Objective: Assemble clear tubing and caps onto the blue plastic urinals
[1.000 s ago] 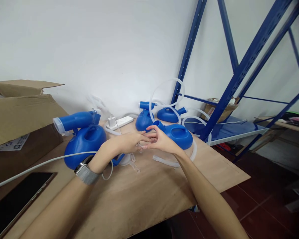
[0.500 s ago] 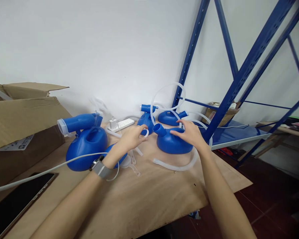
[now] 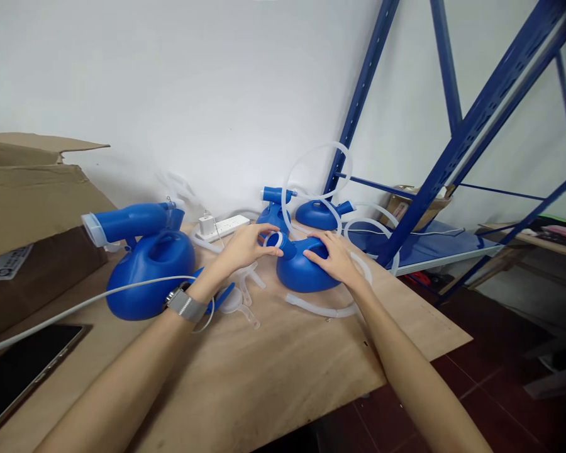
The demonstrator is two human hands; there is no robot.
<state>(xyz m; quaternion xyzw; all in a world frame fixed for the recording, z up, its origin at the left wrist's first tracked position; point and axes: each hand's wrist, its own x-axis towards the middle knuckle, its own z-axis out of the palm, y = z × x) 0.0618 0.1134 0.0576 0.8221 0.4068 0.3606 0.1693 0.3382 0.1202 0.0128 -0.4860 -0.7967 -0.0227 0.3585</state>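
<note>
My left hand [image 3: 246, 246] pinches a translucent ring [image 3: 266, 238] between thumb and fingers, at the mouth of a blue plastic bottle [image 3: 302, 277]. The bottle lies low on the wooden table with its short neck pointing left, towards that hand. On its handle, my right hand [image 3: 336, 255] is closed, thumb on the near side. A clear plastic hose [image 3: 318, 310] lies in front of the bottle. Below my left wrist are translucent caps with straps [image 3: 233, 302] and a partly hidden blue piece [image 3: 224, 301].
Another blue bottle [image 3: 146, 277] with a tube-shaped top stands left, near a cardboard box [image 3: 33, 195] and a phone [image 3: 28, 371]. Two blue bottles with coiled hose stand behind. A power strip [image 3: 229, 227] lies by the wall. Blue shelving [image 3: 434, 176] rises right. A white cable crosses my left wrist.
My left hand has brought the ring rightwards to the bottle's mouth. My right hand has closed on the handle, and the bottle has shifted left towards the ring. The view has turned slightly.
</note>
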